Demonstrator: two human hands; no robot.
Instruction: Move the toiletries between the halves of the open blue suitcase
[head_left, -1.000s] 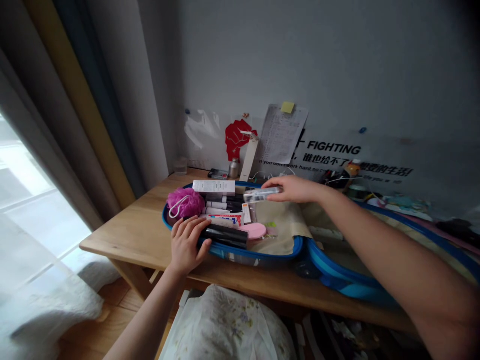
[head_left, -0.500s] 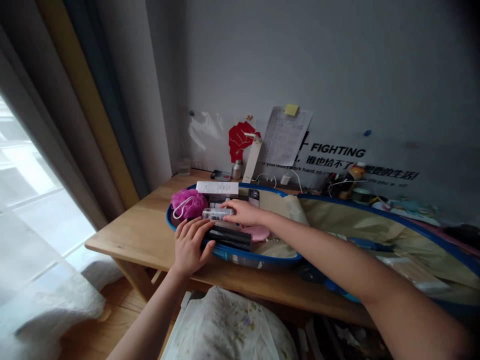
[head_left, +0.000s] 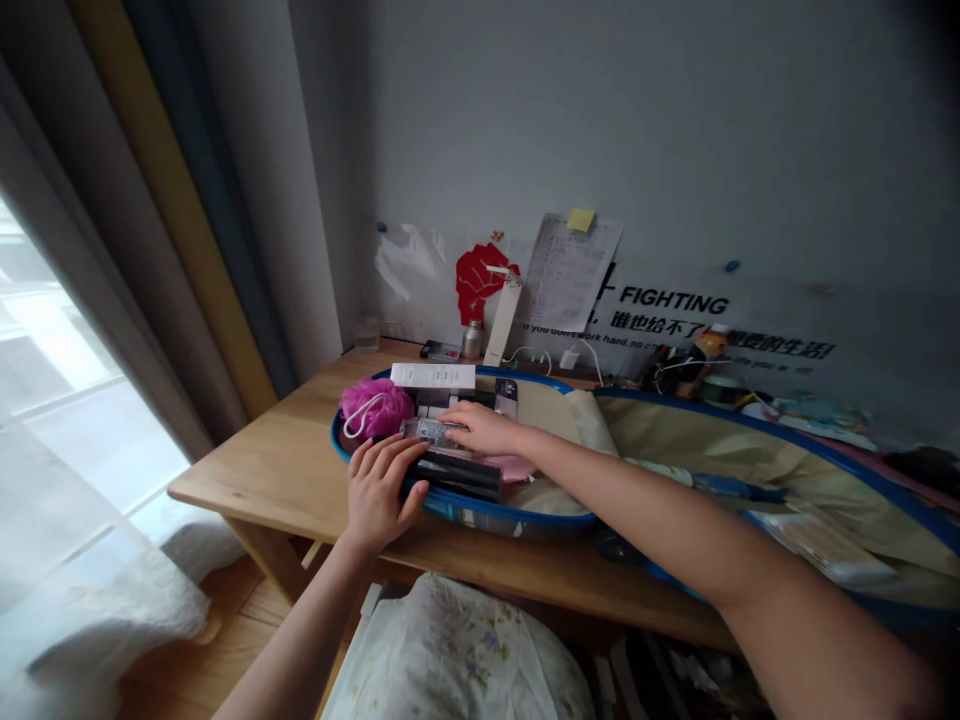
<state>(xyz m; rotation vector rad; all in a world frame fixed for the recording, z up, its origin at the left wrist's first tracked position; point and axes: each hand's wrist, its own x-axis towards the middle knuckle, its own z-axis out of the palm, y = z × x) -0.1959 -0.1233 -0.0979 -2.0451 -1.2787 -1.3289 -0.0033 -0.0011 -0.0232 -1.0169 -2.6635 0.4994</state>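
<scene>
A blue-rimmed open case (head_left: 525,522) lies on the wooden desk (head_left: 277,465), with several toiletry items in its left end. My right hand (head_left: 480,428) reaches across it and presses a small clear tube (head_left: 429,431) down among the items, fingers closed on it. My left hand (head_left: 379,490) rests on the case's front left rim, fingers spread over black tubes (head_left: 457,472). A pink bath puff (head_left: 375,408) sits at the far left and a white box (head_left: 433,376) behind it.
Curtains (head_left: 187,220) and a bright window stand at the left. The wall behind carries a red fist cut-out (head_left: 480,278), a paper sheet (head_left: 571,272) and a FIGHTING sign (head_left: 673,300). Small clutter lines the desk's back edge. A floral cushion (head_left: 457,650) lies below the desk.
My right hand carried the clear tube from the case's back middle leftward and down onto the packed items. My left hand stayed on the rim.
</scene>
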